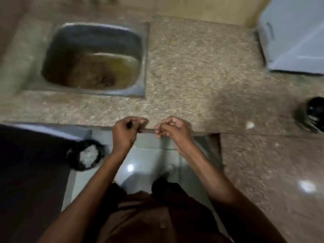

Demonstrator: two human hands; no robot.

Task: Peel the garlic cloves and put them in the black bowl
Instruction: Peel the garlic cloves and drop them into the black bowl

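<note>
In the head view, both hands are seen at the near edge of a speckled stone worktop (184,67), close together but apart. The left hand (125,133) is curled, with thumb and fingers brought together around something thin and dark; what it is cannot be told through the blur. The right hand (172,129) is also curled, fingertips pinched narrowly together — whether anything small is held between them cannot be told.

A black bowl (313,114) is found far off at 3 o'clock from the hands, on the worktop at the picture's right edge, with pale specks showing in it. A single pale piece, possibly a garlic clove (249,125), lies on the worktop between the right hand and that bowl, nearer the bowl.

A second dark round container (84,155) is seen at 8 o'clock from the left hand, lower than the worktop, with a white heap inside — its contents are too blurred to name.

A steel sink (98,32) is set into the worktop at 11 o'clock from the hands, its floor stained brown. A pale grey box-like object (294,35) stands at 1 o'clock, in the far right corner. Below the hands a glossy tiled floor (140,163) and the person's brown clothing (149,216) are visible.
</note>
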